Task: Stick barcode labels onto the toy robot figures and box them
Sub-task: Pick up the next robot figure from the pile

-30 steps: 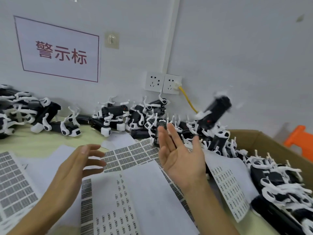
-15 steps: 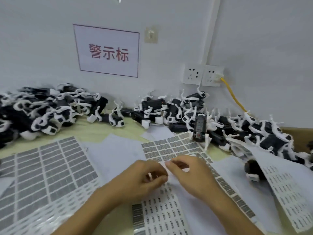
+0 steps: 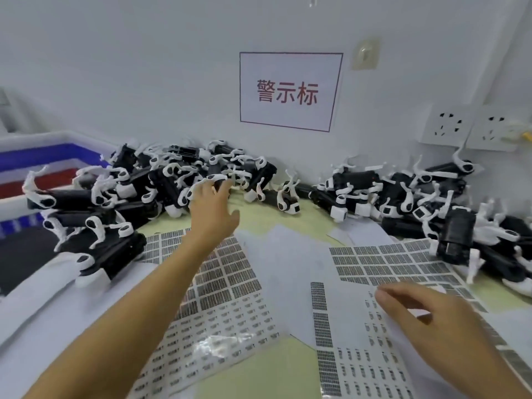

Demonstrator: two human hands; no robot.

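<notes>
Setting: small factory packing station. Evidence: bench (image 3: 276,223) along a plain white wall, heaped at its back edge with dozens of identical black-and-white toy robots (image 3: 161,185); barcode label sheets (image 3: 385,263) spread across the bench; printed red-lettered sign (image 3: 289,92) taped beside double wall sockets (image 3: 469,128).

Toy robot figures (image 3: 161,185) black, white limbs; label sheets (image 3: 383,263) white, grey barcode grid; sign (image 3: 288,92) red characters.
</notes>
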